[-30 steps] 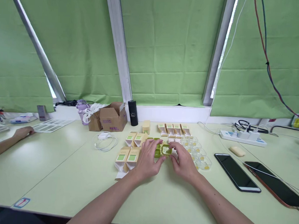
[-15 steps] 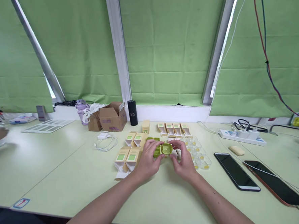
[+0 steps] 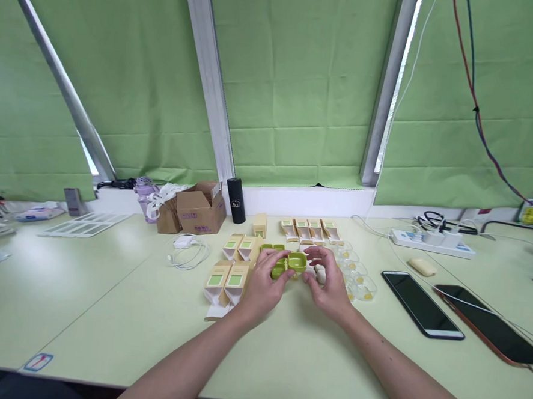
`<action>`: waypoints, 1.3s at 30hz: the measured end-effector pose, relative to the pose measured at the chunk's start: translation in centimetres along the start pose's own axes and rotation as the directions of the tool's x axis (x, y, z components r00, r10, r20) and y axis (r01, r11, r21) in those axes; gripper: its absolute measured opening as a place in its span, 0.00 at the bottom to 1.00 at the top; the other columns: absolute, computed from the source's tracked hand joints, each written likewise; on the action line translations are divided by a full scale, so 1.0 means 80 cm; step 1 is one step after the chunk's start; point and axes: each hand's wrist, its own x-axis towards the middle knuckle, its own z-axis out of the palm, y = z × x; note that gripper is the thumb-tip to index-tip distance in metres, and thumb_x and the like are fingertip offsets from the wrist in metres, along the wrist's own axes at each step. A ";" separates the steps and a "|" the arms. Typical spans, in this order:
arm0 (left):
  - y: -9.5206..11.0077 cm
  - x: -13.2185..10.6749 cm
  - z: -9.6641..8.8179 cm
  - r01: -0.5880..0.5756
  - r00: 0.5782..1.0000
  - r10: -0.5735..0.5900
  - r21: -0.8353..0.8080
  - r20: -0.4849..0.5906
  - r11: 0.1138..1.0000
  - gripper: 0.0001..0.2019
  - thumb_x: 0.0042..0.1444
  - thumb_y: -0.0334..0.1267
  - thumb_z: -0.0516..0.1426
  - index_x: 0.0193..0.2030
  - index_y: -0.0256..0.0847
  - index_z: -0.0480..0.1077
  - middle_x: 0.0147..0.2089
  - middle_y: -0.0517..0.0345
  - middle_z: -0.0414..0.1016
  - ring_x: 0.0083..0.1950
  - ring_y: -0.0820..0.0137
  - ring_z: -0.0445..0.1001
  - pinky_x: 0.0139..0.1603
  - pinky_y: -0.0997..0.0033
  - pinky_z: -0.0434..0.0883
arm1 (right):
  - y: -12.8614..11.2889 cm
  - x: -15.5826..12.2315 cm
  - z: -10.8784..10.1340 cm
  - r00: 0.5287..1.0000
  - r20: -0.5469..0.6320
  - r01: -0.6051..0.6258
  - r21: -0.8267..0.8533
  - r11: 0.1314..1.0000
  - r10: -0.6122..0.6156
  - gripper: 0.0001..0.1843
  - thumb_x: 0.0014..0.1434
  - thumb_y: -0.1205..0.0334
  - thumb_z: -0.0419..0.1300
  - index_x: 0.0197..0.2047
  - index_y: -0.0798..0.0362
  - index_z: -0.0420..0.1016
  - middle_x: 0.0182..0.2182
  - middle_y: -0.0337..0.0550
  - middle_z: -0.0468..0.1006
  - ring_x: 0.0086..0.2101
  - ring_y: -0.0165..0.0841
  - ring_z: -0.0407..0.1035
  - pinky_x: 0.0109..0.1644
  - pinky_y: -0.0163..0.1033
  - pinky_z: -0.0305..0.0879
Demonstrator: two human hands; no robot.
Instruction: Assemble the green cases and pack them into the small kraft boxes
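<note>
Green container (image 3: 297,262), shifted, in left hand (image 3: 265,284)

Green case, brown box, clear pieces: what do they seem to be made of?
The green case looks like smooth, slightly shiny moulded plastic, judging by its even colour and rounded corners. The brown box looks like matt cardboard, with printed sides and stiff, open flaps. The clear pieces are see-through with bright edges, so probably glossy plastic, though glass can't be ruled out.

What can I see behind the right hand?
Small white pieces show between the thumb and fingers of the right hand, and clear plastic cups past it. The hand covers part of this area, so I cannot count the pieces.
</note>
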 end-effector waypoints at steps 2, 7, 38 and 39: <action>-0.003 0.000 0.001 0.017 1.000 -0.017 -0.008 0.004 1.000 0.17 0.68 0.42 0.64 0.62 0.49 0.78 0.58 0.50 0.72 0.62 0.59 0.76 0.60 0.59 0.78 | 0.001 0.000 0.000 1.000 0.000 0.013 -0.016 1.000 -0.013 0.24 0.63 0.66 0.61 0.61 0.44 0.66 0.56 0.50 0.76 0.49 0.45 0.75 0.53 0.56 0.75; -0.011 0.001 0.003 0.044 0.999 -0.044 -0.031 -0.006 0.999 0.18 0.68 0.44 0.64 0.63 0.49 0.78 0.58 0.49 0.74 0.63 0.59 0.76 0.63 0.58 0.75 | 0.007 0.000 0.001 0.994 -0.006 0.104 -0.078 0.992 -0.105 0.26 0.63 0.69 0.60 0.62 0.44 0.66 0.56 0.51 0.75 0.52 0.47 0.74 0.53 0.56 0.76; -0.019 0.015 0.009 0.237 0.971 -0.230 -0.249 0.057 0.939 0.32 0.64 0.68 0.59 0.32 0.37 0.81 0.33 0.50 0.85 0.36 0.61 0.83 0.37 0.68 0.76 | 0.013 -0.001 0.001 0.978 0.116 0.191 -0.153 0.970 -0.174 0.27 0.67 0.69 0.61 0.66 0.43 0.68 0.59 0.53 0.69 0.60 0.48 0.69 0.64 0.59 0.74; -0.020 0.015 0.009 0.235 0.972 -0.227 -0.255 0.060 0.938 0.32 0.64 0.68 0.58 0.32 0.37 0.81 0.33 0.50 0.85 0.36 0.61 0.83 0.38 0.67 0.77 | 0.014 -0.001 0.001 0.980 0.116 0.175 -0.141 0.974 -0.159 0.27 0.67 0.68 0.61 0.66 0.43 0.68 0.59 0.53 0.69 0.60 0.48 0.69 0.64 0.59 0.73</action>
